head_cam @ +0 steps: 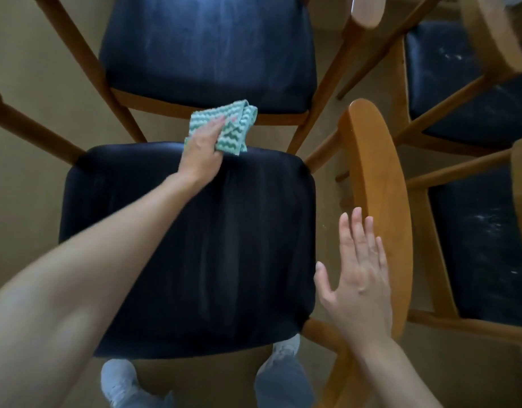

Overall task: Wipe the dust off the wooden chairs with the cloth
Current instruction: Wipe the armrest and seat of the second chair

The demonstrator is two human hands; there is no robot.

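The left hand (204,139) reaches across the near chair's dark seat (189,245) and presses the green-and-white zigzag cloth (224,128) onto its far edge. The fingers lie fairly flat on top and the thumb is hidden. The right hand (357,272) is spread open with straight fingers and holds nothing. It is just beside that chair's curved wooden back rail (377,187), and I cannot tell whether it touches the rail. The near seat shows only faint pale streaks, so its top looks largely wiped. The chair beyond it has a similarly streaked seat (206,48). The two seats on the right, the upper one (448,83) and the lower one (483,245), are flecked with white specks and look unwiped. By my reckoning the job is around halfway. Those two chairs and probably the wooden frames remain.
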